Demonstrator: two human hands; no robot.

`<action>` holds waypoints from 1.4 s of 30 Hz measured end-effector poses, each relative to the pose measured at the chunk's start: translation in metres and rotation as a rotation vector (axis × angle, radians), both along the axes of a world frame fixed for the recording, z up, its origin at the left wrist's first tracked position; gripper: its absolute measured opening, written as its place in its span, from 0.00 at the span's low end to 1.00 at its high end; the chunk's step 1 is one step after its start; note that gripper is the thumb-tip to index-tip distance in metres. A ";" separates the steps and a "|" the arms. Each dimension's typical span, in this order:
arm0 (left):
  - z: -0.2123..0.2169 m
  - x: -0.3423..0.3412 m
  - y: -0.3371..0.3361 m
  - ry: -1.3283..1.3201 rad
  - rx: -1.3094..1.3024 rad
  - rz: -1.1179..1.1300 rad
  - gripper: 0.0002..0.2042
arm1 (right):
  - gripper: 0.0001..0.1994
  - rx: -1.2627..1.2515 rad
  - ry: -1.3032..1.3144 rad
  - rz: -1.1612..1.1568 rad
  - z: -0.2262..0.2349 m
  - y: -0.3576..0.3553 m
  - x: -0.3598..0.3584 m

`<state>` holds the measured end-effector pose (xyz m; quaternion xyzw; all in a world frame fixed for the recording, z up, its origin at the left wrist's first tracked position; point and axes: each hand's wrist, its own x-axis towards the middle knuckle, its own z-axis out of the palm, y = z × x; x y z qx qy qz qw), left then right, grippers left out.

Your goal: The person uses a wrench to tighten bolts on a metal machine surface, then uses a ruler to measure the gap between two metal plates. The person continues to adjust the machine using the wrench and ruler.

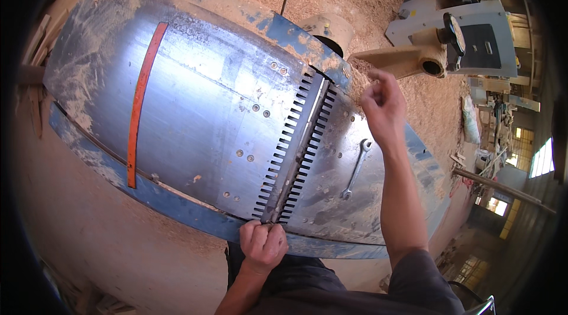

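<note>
I look down on a wood planing machine with two shiny steel tables (201, 102) and a toothed slot between them holding the cutter head (299, 146). My left hand (263, 244) is closed on the near end of the cutter head at the machine's front edge. My right hand (381, 105) hovers over the far end of the slot, fingers loosely curled, with nothing visible in it. A steel spanner (356, 168) lies on the right table, between my right forearm and the slot.
An orange strip (141, 102) runs across the left table. Sawdust covers the floor and the table edges. A beige machine part (408, 57) and a grey machine (467, 19) stand at the far right. Blue painted frame edges (177, 208) border the tables.
</note>
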<state>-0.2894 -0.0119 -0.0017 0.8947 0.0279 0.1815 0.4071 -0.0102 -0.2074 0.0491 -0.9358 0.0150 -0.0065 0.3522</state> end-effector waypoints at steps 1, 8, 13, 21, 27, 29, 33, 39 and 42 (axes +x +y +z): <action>0.000 0.000 0.000 0.000 0.002 0.004 0.12 | 0.21 -0.015 0.054 -0.021 0.004 -0.006 -0.012; -0.001 0.000 -0.001 -0.009 0.018 0.007 0.12 | 0.20 0.242 0.268 -0.084 -0.005 -0.018 -0.040; -0.001 -0.001 -0.002 -0.004 0.021 0.009 0.12 | 0.24 0.255 0.162 0.121 -0.017 0.026 0.011; -0.003 -0.001 0.000 -0.024 0.068 0.013 0.09 | 0.25 0.077 0.200 0.215 -0.027 0.042 0.042; -0.004 -0.001 0.001 -0.027 0.063 0.015 0.09 | 0.26 0.043 0.220 0.227 -0.027 0.044 0.045; -0.004 -0.002 0.001 -0.021 0.063 0.014 0.09 | 0.26 0.036 0.218 0.249 -0.025 0.044 0.045; -0.003 -0.002 0.002 -0.016 0.066 0.008 0.09 | 0.27 0.017 0.211 0.271 -0.024 0.045 0.043; -0.005 -0.003 0.000 -0.009 0.059 0.011 0.10 | 0.28 0.069 0.195 0.271 -0.030 0.039 0.044; -0.001 0.000 -0.001 -0.006 0.017 0.032 0.12 | 0.28 0.097 0.193 0.281 -0.033 0.037 0.045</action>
